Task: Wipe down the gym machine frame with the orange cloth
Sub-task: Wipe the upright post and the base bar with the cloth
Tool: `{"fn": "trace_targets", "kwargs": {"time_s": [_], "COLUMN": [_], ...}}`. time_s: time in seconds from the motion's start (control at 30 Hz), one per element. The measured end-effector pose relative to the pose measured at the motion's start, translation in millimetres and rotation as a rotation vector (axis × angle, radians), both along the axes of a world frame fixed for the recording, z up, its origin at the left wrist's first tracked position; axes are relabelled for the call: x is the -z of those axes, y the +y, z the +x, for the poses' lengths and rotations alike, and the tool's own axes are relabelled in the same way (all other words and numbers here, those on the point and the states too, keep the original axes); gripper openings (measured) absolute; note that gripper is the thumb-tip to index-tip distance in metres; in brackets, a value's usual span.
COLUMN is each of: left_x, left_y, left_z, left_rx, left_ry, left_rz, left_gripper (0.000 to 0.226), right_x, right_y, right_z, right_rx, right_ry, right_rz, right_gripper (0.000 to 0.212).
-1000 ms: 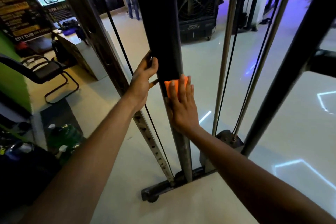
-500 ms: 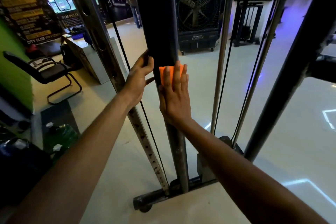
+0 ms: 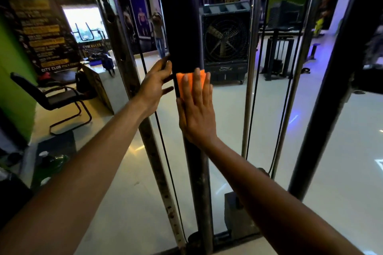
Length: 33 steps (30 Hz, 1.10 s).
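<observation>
Across a glossy gym floor (image 3: 269,130), the vertical frame post (image 3: 180,27) is being wiped. The orange cloth (image 3: 180,83) is being pressed flat against it by the spread right hand (image 3: 196,114); unwiped post is lying directly above. The post's edge is being touched by the loosely open left hand (image 3: 154,87).

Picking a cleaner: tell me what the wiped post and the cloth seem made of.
Black post: probably painted steel, matte dark above, scuffed and duller below the right hand.
Orange cloth: looks like soft woven or microfibre fabric, folded flat; its weave is too blurred to confirm.
</observation>
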State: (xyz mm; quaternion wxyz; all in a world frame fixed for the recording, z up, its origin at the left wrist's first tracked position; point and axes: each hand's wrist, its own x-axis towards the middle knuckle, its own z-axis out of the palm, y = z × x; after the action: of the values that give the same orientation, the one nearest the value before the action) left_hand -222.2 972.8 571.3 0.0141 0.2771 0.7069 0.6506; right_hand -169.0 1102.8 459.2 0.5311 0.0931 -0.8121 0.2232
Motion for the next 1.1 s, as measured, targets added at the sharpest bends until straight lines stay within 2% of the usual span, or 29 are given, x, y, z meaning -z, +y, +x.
{"fn": "trace_targets", "kwargs": {"time_s": [0.1, 0.3, 0.5, 0.67, 0.87, 1.0, 1.1], "left_x": [20, 50, 89, 117, 130, 130, 137], "left_y": [-1, -1, 10, 3, -1, -3, -3], "left_z": [3, -3, -4, -1, 16, 16, 16], "left_rx": [0.026, 0.132, 0.085, 0.092, 0.084, 0.056, 0.054], "left_ry": [0.006, 0.075, 0.214, 0.215, 0.232, 0.237, 0.246], "left_rz": [0.026, 0.153, 0.218, 0.168, 0.101, 0.112, 0.089], "left_gripper": [0.036, 0.045, 0.028, 0.036, 0.028, 0.047, 0.047], "right_x": [73, 12, 120, 91, 219, 154, 120], "right_y": [3, 12, 14, 17, 10, 14, 13], "right_z": [15, -7, 4, -11, 3, -10, -18], "right_rx": [-0.017, -0.018, -0.027, 0.015, 0.009, 0.019, 0.067], "right_ry": [-0.05, 0.087, 0.053, 0.128, 0.038, 0.098, 0.145], "right_rz": [0.049, 0.118, 0.128, 0.115, 0.144, 0.141, 0.117], "right_gripper": [0.074, 0.067, 0.066, 0.066, 0.064, 0.065, 0.067]}}
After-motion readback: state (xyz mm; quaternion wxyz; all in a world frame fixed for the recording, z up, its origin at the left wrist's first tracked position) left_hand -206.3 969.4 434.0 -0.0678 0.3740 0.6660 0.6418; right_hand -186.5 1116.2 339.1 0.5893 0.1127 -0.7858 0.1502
